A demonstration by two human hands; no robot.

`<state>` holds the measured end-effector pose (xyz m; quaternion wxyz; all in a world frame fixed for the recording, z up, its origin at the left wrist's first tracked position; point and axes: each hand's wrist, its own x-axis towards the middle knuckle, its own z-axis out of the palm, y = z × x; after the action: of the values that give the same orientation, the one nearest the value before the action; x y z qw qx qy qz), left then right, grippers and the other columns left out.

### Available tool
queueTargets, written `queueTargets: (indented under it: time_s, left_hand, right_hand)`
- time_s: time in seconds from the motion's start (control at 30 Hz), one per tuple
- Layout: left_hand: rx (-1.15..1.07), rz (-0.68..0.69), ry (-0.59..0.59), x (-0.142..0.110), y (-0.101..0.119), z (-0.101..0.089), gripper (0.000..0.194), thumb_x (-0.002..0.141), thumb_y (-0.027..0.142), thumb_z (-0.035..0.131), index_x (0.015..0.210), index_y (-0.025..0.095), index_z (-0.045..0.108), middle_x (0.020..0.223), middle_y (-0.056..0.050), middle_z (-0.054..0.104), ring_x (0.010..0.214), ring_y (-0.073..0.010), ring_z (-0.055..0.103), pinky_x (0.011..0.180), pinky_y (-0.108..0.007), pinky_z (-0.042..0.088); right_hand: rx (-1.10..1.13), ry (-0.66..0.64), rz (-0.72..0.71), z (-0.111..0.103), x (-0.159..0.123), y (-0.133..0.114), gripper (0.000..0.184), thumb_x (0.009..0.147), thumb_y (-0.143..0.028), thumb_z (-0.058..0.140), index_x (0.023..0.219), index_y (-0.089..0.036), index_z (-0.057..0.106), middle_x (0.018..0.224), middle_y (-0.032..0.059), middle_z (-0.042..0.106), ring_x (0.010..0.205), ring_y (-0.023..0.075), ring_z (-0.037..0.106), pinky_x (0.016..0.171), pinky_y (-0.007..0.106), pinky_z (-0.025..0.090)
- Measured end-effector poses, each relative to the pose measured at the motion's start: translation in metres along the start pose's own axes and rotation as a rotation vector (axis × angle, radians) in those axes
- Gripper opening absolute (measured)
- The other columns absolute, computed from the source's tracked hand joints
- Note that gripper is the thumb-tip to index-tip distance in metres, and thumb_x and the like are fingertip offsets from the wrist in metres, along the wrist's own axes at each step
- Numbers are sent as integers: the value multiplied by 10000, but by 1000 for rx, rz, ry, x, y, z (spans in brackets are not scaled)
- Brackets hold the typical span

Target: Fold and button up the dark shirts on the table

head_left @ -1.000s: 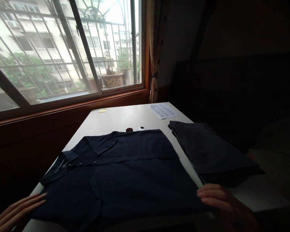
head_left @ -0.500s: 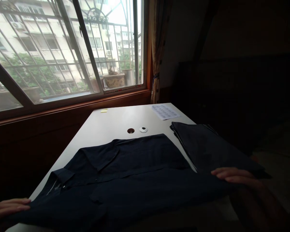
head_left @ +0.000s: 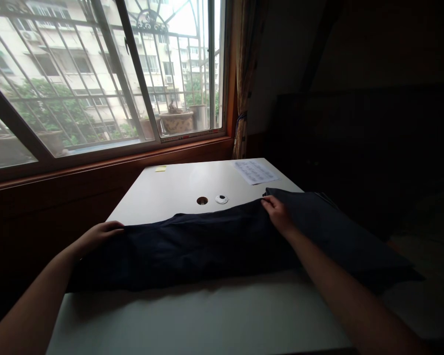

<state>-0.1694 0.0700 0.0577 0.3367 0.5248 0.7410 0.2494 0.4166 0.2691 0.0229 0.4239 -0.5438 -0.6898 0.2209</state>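
A dark navy shirt (head_left: 192,244) lies folded in half across the white table (head_left: 207,315), forming a long band from left to right. My left hand (head_left: 98,234) is closed on the shirt's far left corner. At the far right corner my right hand (head_left: 277,212) pinches the folded edge, fingers pressed together on the cloth. Both forearms reach forward over the table's near part.
A stack of dark folded garments (head_left: 336,231) sits on the table's right side, touching the shirt. A printed sheet (head_left: 255,171), a yellow sticky note (head_left: 160,168), a cable hole (head_left: 202,200) and its white cap (head_left: 221,199) lie toward the window (head_left: 96,74).
Both hands lifted the shirt's near hem from the table's front edge and carried it forward over the collar, folding the shirt in half. The near part of the table is now uncovered.
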Motion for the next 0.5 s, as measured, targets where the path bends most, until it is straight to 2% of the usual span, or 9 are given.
queueTargets:
  time_s: [0.1, 0.23, 0.4, 0.5]
  left_hand:
    - [81, 3, 0, 24, -8, 9, 644, 567, 757, 716, 892, 201, 728, 914, -63, 748, 951, -323, 681, 894, -392, 524]
    - [118, -6, 4, 31, -15, 13, 624, 565, 756, 705, 862, 207, 733, 904, -69, 743, 955, -335, 683, 867, -388, 538]
    - [-20, -23, 27, 19, -10, 7, 608, 542, 727, 757, 860, 210, 736, 840, -64, 738, 854, -318, 700, 751, -380, 582]
    - [-133, -18, 140, 11, -4, 0, 609, 513, 702, 792, 865, 209, 739, 789, -61, 729, 749, -298, 699, 651, -380, 590]
  right_hand:
    - [-96, -57, 49, 28, 15, 21, 215, 851, -328, 548, 901, -187, 702, 926, 76, 732, 874, 231, 657, 820, 323, 472]
    - [-158, -125, 88, 46, 21, 39, 142, 803, -284, 588, 790, -202, 703, 856, 69, 735, 850, 237, 660, 799, 317, 463]
    - [-186, -118, 98, 47, 30, 40, 183, 818, -307, 558, 828, -200, 706, 870, 70, 734, 857, 239, 659, 805, 318, 458]
    - [-169, -85, 86, 40, 34, 35, 234, 846, -340, 520, 888, -197, 700, 925, 64, 736, 906, 231, 660, 823, 303, 460]
